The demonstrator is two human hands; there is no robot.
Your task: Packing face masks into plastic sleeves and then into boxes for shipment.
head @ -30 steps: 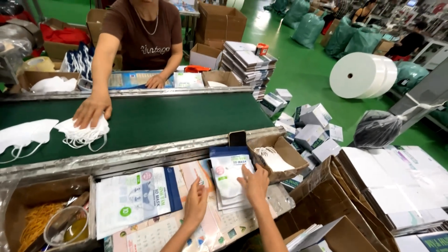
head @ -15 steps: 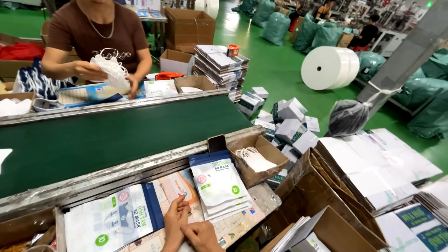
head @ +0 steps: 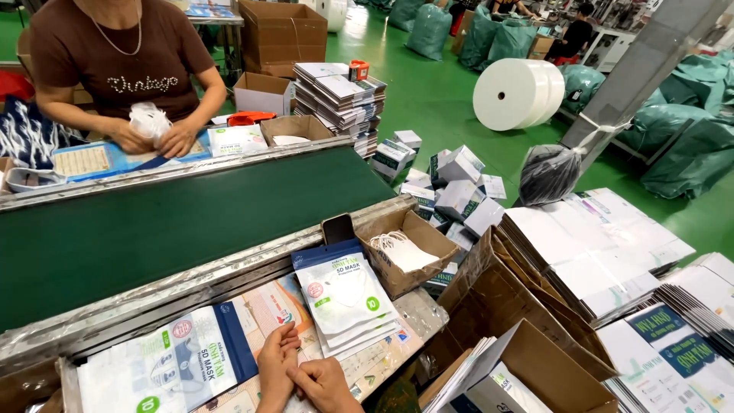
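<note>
At the near edge of the worktable (head: 382, 359), the left hand (head: 277, 367) and right hand (head: 325, 385) are touching each other, fingers curled together and gripping nothing visible. Just right of them, a stack of white mask pouches (head: 344, 298) is lying flat, while another pouch (head: 172, 367) is sitting to the left, near the green conveyor belt (head: 176, 222).

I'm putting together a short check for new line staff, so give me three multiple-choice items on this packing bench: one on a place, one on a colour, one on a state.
1. Where do the person's left hand and right hand lie?
A. On the conveyor belt
B. Together on the bench beside the stack of pouches
C. Inside the open box

2. What colour is the conveyor belt?
A. Dark green
B. Red
C. Yellow

3. What state is the small cardboard box in?
A. Taped shut
B. Crushed flat
C. Open, with white masks inside

Key: 1 B, both hands touch each other just left of the stack of pouches. 2 A, its surface is dark green. 3 C, white masks show inside.
</note>
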